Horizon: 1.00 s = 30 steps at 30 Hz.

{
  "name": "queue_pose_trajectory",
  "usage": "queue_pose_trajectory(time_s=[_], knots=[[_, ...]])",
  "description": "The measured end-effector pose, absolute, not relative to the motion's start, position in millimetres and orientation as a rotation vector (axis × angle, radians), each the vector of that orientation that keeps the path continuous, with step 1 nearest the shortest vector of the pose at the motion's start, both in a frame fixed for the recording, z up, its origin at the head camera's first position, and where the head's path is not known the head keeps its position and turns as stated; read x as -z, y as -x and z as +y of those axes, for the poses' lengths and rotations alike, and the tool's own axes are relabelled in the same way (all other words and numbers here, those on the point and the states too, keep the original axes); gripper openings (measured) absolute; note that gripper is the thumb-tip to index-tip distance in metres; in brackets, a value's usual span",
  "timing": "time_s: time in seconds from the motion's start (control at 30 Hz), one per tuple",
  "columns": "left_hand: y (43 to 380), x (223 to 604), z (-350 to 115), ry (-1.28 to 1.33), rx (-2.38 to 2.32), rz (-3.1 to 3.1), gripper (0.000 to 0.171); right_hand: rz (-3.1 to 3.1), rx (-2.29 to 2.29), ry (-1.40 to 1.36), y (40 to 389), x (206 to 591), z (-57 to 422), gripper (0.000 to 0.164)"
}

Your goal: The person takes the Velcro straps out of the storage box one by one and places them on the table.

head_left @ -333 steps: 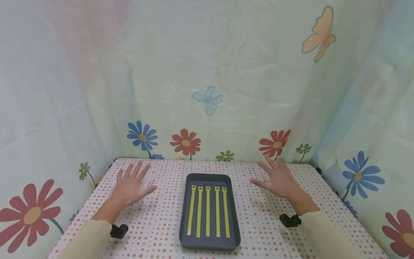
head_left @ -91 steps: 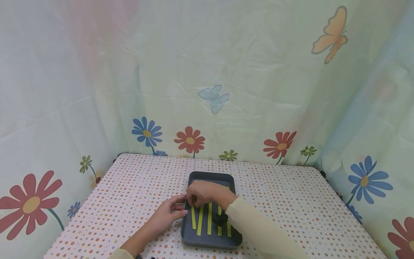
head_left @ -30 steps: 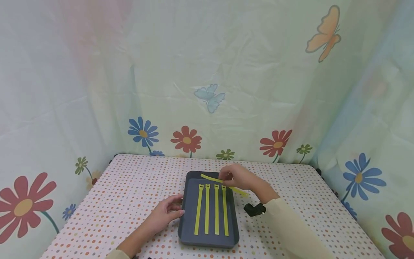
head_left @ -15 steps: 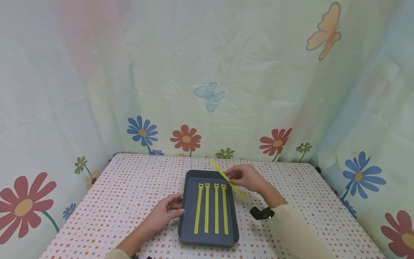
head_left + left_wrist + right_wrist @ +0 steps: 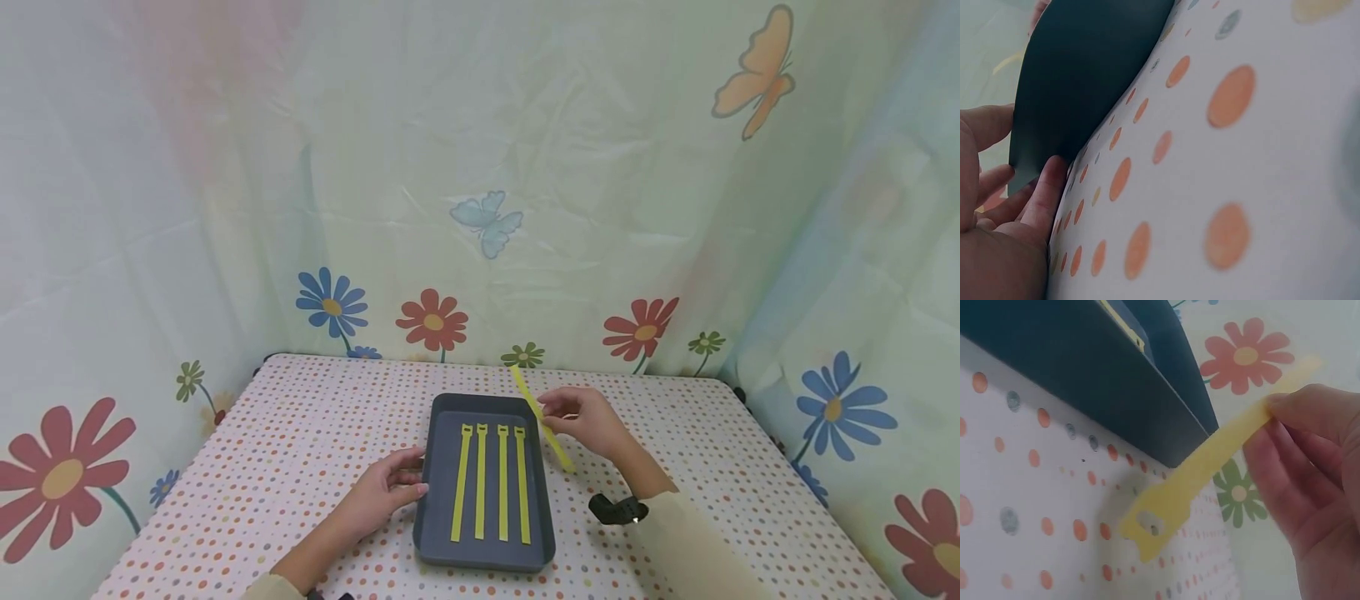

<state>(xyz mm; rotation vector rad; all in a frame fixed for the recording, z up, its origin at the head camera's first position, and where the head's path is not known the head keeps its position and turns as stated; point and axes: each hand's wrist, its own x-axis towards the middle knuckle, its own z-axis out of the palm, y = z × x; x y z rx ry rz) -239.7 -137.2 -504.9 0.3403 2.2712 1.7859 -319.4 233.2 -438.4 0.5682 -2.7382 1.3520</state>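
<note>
While the left hand [image 5: 378, 496] touches the left wall of the grey tray [image 5: 480, 558], we note the right hand [image 5: 588, 421] just beyond the tray's right side, holding one yellow strap [image 5: 561, 454] in the air. Right fingers [image 5: 1266, 459]: pinching the strap against the thumb, near its middle. The strap slants, slotted end nearer the person, plain end farther off; in the right wrist view the slotted end hangs outside the tray wall, over the dotted surface [image 5: 345, 417], apparently not resting on it. Contact between strap and rim at the far right corner: we cannot tell. Left fingers [image 5: 1047, 194]: set apart along the wall, at least one low on its outer side; whether they pinch the rim or merely lean there, we cannot tell. Four straps [image 5: 502, 492] lie side by side on the tray floor, slotted ends toward the far wall. Our reading of the step in hand: a single strap handled clear of the tray, the other four left inside. We judge that the next move calls for a firm pinch, since a thin band could twist or swing, a free path past the rim, and a left hand steadying the tray against a knock.
</note>
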Motion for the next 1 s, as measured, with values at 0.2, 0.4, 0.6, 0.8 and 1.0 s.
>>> queue_pose_trajectory(time_s=[0.2, 0.4, 0.6, 0.8, 1.0], knots=[[239.9, 505.7, -137.1, -0.341, -1.783, 2.275, 0.063, -2.693, -1.423, -0.501, 315.7, 444.8, 236.4, 0.028], [240.7, 506.2, -137.2, -0.333, -1.772, 2.283, 0.063, -2.629, -1.475, -0.480, 311.3, 450.4, 239.9, 0.030], [240.8, 506.5, -137.2, -0.333, -1.771, 2.282, 0.063, -2.563, -1.563, -0.446, 306.4, 454.0, 241.6, 0.036], [239.9, 504.8, -137.3, -0.341, -1.774, 2.287, 0.063, -2.488, -1.680, -0.360, 300.4, 454.7, 241.7, 0.041], [239.4, 504.1, -136.9, -0.340, -1.786, 2.279, 0.063, -2.443, -1.795, -0.249, 295.3, 455.3, 241.5, 0.044]])
